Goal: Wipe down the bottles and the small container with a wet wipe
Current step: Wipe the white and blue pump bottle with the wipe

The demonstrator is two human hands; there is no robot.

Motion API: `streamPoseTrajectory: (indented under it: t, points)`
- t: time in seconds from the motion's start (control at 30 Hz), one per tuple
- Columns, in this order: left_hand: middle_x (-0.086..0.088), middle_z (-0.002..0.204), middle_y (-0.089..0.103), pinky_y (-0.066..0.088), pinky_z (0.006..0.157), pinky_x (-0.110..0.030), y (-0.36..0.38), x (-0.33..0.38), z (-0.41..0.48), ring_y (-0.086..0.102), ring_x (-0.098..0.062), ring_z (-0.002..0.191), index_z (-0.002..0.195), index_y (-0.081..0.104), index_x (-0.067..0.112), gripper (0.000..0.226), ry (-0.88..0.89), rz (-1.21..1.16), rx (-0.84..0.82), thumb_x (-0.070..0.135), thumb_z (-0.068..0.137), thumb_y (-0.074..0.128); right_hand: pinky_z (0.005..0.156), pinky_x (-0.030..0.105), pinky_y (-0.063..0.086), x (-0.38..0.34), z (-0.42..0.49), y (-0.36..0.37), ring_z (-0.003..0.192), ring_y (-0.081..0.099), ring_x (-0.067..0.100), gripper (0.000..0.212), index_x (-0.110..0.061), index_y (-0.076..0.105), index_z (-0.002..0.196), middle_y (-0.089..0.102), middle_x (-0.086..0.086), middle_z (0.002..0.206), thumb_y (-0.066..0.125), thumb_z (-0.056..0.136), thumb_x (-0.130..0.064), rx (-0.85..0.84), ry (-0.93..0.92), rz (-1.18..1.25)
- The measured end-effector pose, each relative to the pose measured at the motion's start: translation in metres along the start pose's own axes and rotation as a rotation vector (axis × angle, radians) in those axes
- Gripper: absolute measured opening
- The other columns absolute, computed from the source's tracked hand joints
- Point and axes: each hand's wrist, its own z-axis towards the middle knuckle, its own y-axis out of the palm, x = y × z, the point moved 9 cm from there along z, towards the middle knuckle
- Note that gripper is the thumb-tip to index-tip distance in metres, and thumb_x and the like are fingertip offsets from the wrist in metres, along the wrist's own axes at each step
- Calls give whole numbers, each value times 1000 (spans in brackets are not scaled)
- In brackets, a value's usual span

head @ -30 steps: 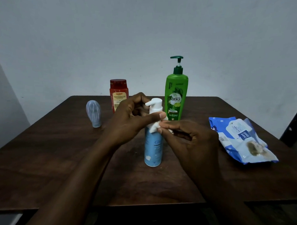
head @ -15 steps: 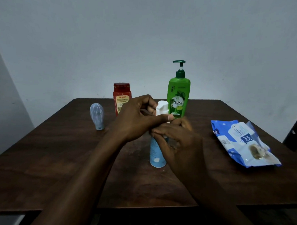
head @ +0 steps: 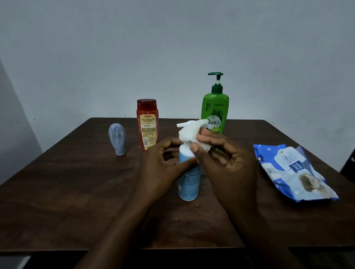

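Observation:
A light blue pump bottle (head: 189, 183) stands upright at the middle of the dark wooden table (head: 70, 191). My left hand (head: 163, 166) grips its upper body from the left. My right hand (head: 226, 162) presses a white wet wipe (head: 189, 133) around the bottle's white pump head, most of which is covered by the wipe. Behind stand a red bottle (head: 147, 124) and a tall green pump bottle (head: 214, 109). A small translucent blue-grey container (head: 117, 138) stands at the back left.
A blue and white pack of wet wipes (head: 292, 170) lies flat on the right side of the table, its flap partly lifted. A plain grey wall rises behind the table. A dark object edge shows at the far right.
My right hand has lifted the wipe from the bottle's neck up onto the pump head. My left hand slid lower on the bottle body. The camera view has shifted slightly.

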Motion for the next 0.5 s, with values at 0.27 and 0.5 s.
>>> streamPoseTrajectory:
  t: [0.27, 0.5]
  points:
    - [7, 100, 76, 57, 78, -21, -2, -2, 3, 71, -5, 93, 106, 73, 16, 36, 21, -11, 10, 13, 73, 86, 81, 37, 59, -16, 9, 11, 101, 68, 11, 14, -11, 77, 90, 68, 1, 102, 83, 79, -18, 98, -227, -271]
    - [10, 103, 76, 59, 82, -25, -1, -2, 4, 71, -4, 96, 106, 72, 23, 46, -9, -40, -13, 30, 64, 90, 70, 20, 58, -4, 28, 8, 81, 74, 8, 32, -7, 68, 88, 74, 1, 88, 91, 67, -14, 86, 21, -23]
